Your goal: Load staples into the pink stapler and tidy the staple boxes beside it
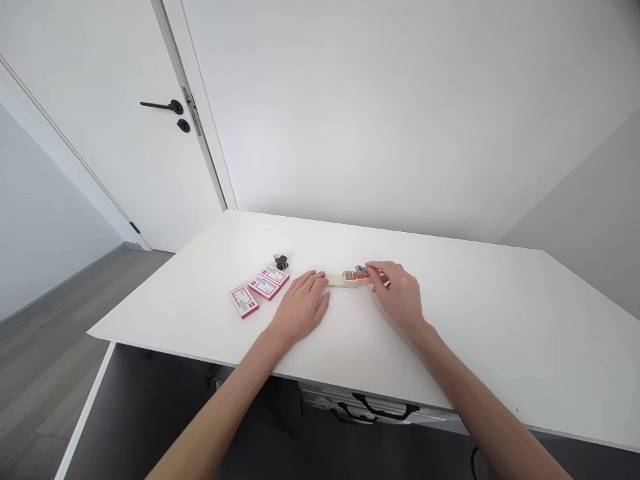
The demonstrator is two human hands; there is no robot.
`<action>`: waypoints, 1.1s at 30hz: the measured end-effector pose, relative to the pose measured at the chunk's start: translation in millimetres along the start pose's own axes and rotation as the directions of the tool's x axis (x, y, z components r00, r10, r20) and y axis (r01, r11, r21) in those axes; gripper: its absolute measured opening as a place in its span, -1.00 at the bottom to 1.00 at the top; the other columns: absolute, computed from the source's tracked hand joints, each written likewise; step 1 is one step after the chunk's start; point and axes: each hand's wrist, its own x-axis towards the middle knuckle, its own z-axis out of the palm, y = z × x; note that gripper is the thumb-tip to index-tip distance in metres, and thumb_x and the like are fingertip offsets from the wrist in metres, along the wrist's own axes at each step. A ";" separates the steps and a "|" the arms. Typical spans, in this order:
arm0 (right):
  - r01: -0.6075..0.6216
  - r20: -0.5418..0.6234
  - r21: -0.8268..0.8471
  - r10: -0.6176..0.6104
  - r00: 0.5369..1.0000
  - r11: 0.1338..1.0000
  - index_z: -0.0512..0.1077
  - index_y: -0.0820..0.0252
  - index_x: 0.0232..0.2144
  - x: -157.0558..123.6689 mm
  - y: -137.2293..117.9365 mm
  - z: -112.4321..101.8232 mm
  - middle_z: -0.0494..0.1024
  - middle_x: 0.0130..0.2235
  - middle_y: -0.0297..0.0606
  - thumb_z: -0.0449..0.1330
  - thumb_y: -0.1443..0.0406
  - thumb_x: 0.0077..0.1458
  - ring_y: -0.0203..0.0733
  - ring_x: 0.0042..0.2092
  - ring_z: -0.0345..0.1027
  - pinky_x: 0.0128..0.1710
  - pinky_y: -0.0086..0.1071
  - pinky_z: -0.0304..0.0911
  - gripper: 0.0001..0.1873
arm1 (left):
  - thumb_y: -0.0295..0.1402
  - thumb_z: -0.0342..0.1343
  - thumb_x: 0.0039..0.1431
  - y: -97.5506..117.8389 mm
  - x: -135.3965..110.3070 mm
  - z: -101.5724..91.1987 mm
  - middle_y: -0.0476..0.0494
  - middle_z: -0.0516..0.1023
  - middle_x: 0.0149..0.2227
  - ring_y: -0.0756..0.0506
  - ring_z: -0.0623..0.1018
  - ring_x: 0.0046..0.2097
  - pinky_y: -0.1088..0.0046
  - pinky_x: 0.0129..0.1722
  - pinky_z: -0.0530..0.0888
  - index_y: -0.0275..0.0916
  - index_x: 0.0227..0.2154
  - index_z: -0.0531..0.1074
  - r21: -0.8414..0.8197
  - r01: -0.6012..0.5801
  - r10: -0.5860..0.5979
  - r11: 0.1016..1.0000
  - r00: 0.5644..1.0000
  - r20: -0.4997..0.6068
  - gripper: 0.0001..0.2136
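On the white tabletop lies a long, slim cream-coloured tool (336, 281) with an open compartment and a pinkish right end; its exact kind I cannot make out. My left hand (300, 307) lies palm down, its fingers stretched out and their tips touching the tool's left end, thumb apart. At the other end my right hand (400, 293) has thumb and forefinger pinched together at a small silvery metal piece (361, 269), just above the tool's open compartment. The right fingers partly hide the pinkish end.
Small red-and-white boxes (244, 301) lie left of my left hand, with a black clip-like item (281, 262) behind them. The white table (500, 320) has a wall behind it. A door with a black handle (163, 105) stands at the left; drawers with black pulls (385, 408) are below.
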 end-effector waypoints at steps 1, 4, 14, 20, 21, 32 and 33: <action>-0.006 -0.002 -0.014 0.006 1.000 1.000 0.58 0.06 -0.16 -0.2 0.0 0.1 0.71 -0.14 -0.26 0.02 0.03 0.45 -0.16 -0.36 0.55 -0.23 -0.19 0.36 -0.60 | -0.29 -0.05 0.49 0.1 0.0 -0.1 -0.32 0.50 0.27 -0.30 0.42 0.34 0.01 0.31 0.44 -0.28 0.12 0.41 -0.002 0.001 -0.001 1.000 1.000 0.000 -0.71; -0.014 -0.009 -0.033 0.014 1.000 0.999 0.59 0.07 -0.18 -0.2 -0.2 0.3 0.71 -0.15 -0.26 0.02 0.04 0.45 -0.16 -0.37 0.55 -0.24 -0.20 0.36 -0.60 | -0.28 -0.04 0.48 0.0 -0.1 -0.3 -0.31 0.50 0.27 -0.29 0.43 0.34 0.02 0.31 0.43 -0.26 0.12 0.41 -0.006 0.002 -0.002 1.000 1.000 0.001 -0.71; -0.232 0.067 0.153 0.224 0.972 0.961 0.61 0.04 -0.15 0.4 -2.2 -0.9 0.71 -0.17 -0.24 0.15 -0.05 0.35 -0.18 -0.41 0.57 -0.27 -0.21 0.40 -0.61 | -0.28 -0.05 0.49 -1.2 -1.6 0.8 -0.30 0.51 0.26 -0.28 0.43 0.34 0.00 0.30 0.45 -0.23 0.11 0.41 -0.023 -0.006 0.006 1.000 1.000 -0.016 -0.72; -0.373 0.140 0.302 0.346 0.928 0.877 0.62 0.06 -0.17 2.1 -6.2 -1.3 0.71 -0.14 -0.20 0.26 -0.04 0.26 -0.20 -0.47 0.55 -0.42 -0.29 0.37 -0.65 | -0.28 -0.06 0.49 -2.1 -1.3 3.3 -0.31 0.50 0.27 -0.29 0.42 0.34 -0.01 0.30 0.44 -0.24 0.12 0.40 -0.021 -0.001 0.001 1.000 1.000 -0.015 -0.72; -0.387 0.151 0.322 0.356 0.922 0.864 0.63 0.06 -0.16 2.2 -6.8 -1.2 0.71 -0.14 -0.19 0.27 -0.03 0.25 -0.19 -0.47 0.55 -0.45 -0.30 0.35 -0.65 | -0.28 -0.05 0.49 -2.3 -1.2 3.7 -0.31 0.50 0.26 -0.29 0.42 0.34 -0.01 0.30 0.44 -0.24 0.11 0.40 -0.021 -0.001 0.000 1.000 1.000 -0.016 -0.72; -0.291 0.096 0.222 0.276 0.956 0.931 0.61 0.05 -0.14 -0.3 -10.2 1.2 0.72 -0.26 -0.25 0.21 -0.01 0.31 -0.13 -0.35 0.59 -0.23 -0.21 0.43 -0.67 | -0.28 -0.03 0.48 -0.9 -1.3 1.4 -0.30 0.51 0.26 -0.28 0.44 0.33 0.01 0.29 0.45 -0.23 0.11 0.41 -0.022 -0.007 0.006 1.000 1.000 -0.026 -0.73; -0.276 0.085 0.205 0.264 0.961 0.939 0.61 0.05 -0.13 -0.7 -9.4 1.6 0.72 -0.23 -0.24 0.20 -0.01 0.32 -0.14 -0.37 0.58 -0.22 -0.20 0.44 -0.66 | -0.28 -0.03 0.47 -0.8 -1.4 1.4 -0.30 0.51 0.26 -0.28 0.44 0.33 0.01 0.30 0.45 -0.22 0.11 0.41 -0.025 -0.007 0.006 1.000 1.000 -0.028 -0.73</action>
